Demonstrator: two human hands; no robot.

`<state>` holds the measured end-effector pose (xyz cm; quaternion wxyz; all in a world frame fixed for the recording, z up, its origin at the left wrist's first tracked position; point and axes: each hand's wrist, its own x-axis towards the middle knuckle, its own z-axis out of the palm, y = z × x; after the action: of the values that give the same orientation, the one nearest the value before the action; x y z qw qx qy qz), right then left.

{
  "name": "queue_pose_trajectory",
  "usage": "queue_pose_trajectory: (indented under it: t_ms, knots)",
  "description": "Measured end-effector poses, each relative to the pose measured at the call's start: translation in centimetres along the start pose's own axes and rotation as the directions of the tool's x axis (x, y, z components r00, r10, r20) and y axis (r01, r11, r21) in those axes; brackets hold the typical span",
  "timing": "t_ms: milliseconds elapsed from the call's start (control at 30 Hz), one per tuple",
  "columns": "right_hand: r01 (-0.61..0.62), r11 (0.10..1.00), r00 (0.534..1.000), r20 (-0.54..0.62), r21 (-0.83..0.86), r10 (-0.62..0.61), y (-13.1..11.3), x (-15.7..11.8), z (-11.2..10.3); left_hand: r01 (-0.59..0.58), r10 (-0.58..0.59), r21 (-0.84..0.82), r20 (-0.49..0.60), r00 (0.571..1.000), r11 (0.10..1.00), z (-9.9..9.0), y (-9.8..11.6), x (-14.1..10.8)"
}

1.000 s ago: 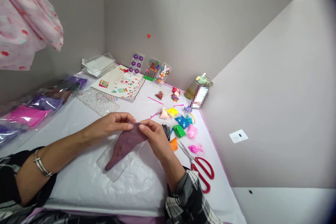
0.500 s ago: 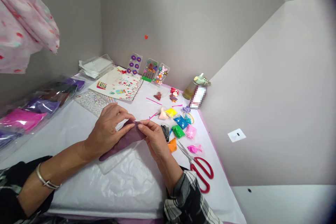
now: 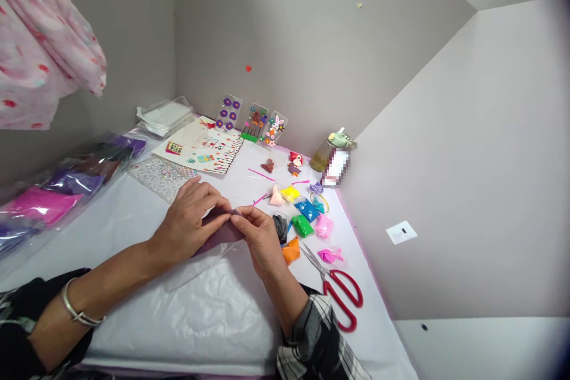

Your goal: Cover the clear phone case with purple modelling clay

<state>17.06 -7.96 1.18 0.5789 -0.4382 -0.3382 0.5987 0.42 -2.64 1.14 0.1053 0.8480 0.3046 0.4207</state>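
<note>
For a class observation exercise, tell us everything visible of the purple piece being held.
The purple piece is dull, dark and thin-looking; I cannot tell whether it is film or cloth. The left hand and right hand pinch its top edge. It slants down toward the left, partly hidden by the left hand, over a clear sheet.

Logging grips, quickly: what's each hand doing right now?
Left hand: closed, pinching the purple piece.
Right hand: closed, pinching the same purple piece.

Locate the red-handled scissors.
In the head view, the red-handled scissors lie on the right of the table, beside the right sleeve, blades between the orange packet and bright pink packet.
</note>
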Motion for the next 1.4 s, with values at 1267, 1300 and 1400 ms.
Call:
queue_pose_trajectory:
  t_ms: [1267,1300,1400]
  knots:
    - [-0.026,1.0,1.0,0.002,0.001,0.026,-0.48,-0.12,0.22,-0.126,0.126,0.013,-0.034,0.991,0.992,-0.53,-0.25,-0.24]
    - [-0.016,1.0,1.0,0.011,-0.005,0.017,-0.45,-0.16,0.22,-0.109,0.11,0.024,-0.034,0.993,0.994,-0.53,-0.2,-0.24]
    - [0.024,0.999,0.999,0.027,-0.026,-0.023,-0.35,-0.25,0.24,-0.073,0.074,0.041,-0.041,0.996,0.997,-0.57,-0.11,-0.19]
